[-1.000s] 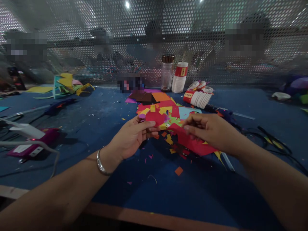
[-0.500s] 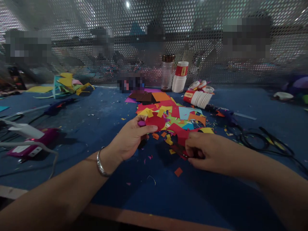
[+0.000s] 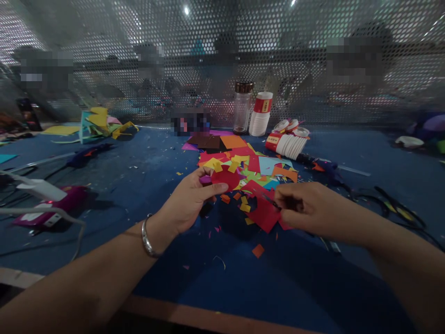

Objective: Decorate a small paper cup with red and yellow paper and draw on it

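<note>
My left hand (image 3: 186, 199) pinches a round red paper disc (image 3: 225, 177) between thumb and fingers. Two yellow paper strips (image 3: 235, 163) show at the disc's upper edge; whether they are stuck to it is unclear. My right hand (image 3: 299, 204) is closed around what look like small scissors (image 3: 270, 199), their thin dark blades pointing left and the handles hidden in the fingers. Under the blades lies a red paper sheet (image 3: 264, 215). Around both hands are yellow scraps (image 3: 244, 204) and an orange scrap (image 3: 257, 251).
Behind the hands lie brown sheets (image 3: 208, 142) and mixed paper offcuts. A glass bottle (image 3: 241, 111), stacked paper cups (image 3: 260, 116) and a tipped cup stack (image 3: 287, 144) stand farther back. Glue guns lie right (image 3: 327, 168) and left (image 3: 88, 155), near a purple power strip (image 3: 59, 204).
My right hand has turned and shifted slightly right and up, with the blades now pointing up-left. More of the red sheet beneath shows. The left hand keeps the disc in place.
</note>
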